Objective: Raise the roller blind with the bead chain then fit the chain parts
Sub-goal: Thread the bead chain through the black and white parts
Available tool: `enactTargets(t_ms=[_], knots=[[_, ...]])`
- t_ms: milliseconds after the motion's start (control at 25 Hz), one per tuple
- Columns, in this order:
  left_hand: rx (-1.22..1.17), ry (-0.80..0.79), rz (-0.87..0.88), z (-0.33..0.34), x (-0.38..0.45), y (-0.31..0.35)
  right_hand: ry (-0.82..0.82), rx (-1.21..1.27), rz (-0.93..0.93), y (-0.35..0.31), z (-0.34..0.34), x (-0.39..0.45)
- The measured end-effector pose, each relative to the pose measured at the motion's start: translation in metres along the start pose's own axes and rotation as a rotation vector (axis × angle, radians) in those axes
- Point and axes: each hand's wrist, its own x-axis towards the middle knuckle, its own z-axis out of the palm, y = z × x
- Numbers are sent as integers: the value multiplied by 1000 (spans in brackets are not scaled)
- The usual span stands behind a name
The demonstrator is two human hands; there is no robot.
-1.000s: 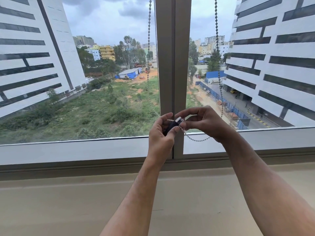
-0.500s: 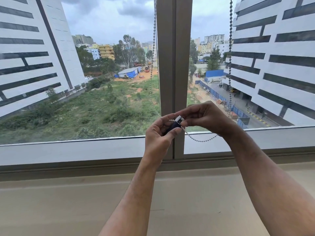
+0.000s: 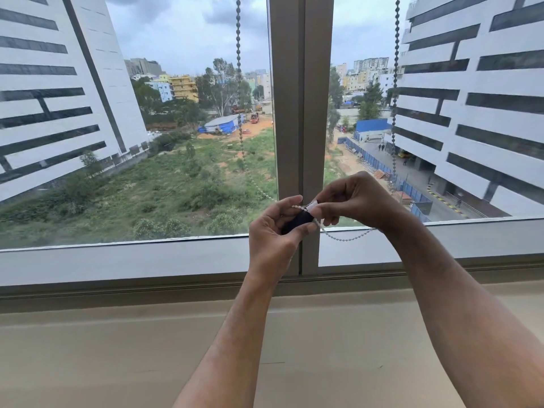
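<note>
A white bead chain (image 3: 240, 119) hangs in two strands in front of the window, one left of the centre mullion and one on the right. Its lower loop (image 3: 344, 237) sags below my hands. My left hand (image 3: 275, 234) grips a small black chain part (image 3: 297, 221) with the chain lying across its top. My right hand (image 3: 357, 201) pinches a small white piece (image 3: 312, 206) against the end of the black part. Both hands meet in front of the mullion. The roller blind itself is out of view above.
A grey window mullion (image 3: 300, 98) stands straight behind my hands. A grey lower window frame (image 3: 117, 263) runs across, with a beige sill ledge (image 3: 117, 348) under it. Outside are white buildings and a green field.
The two chain strands have shifted sideways in view as my head moved. My hands stay together at the black part, with my right fingers pressed closer onto its white end.
</note>
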Motion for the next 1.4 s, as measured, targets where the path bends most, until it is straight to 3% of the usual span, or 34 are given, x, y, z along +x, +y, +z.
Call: enactTargets(t_ms=[640, 1120, 1400], knots=[[-12, -8, -9, 5, 3, 1, -45, -71, -127, 7, -7, 0], [-356, -38, -197, 11, 2, -1, -103, 51, -72, -1, -10, 4], [-397, 6, -251, 16, 0, 1, -140, -111, -100, -6, -11, 7]])
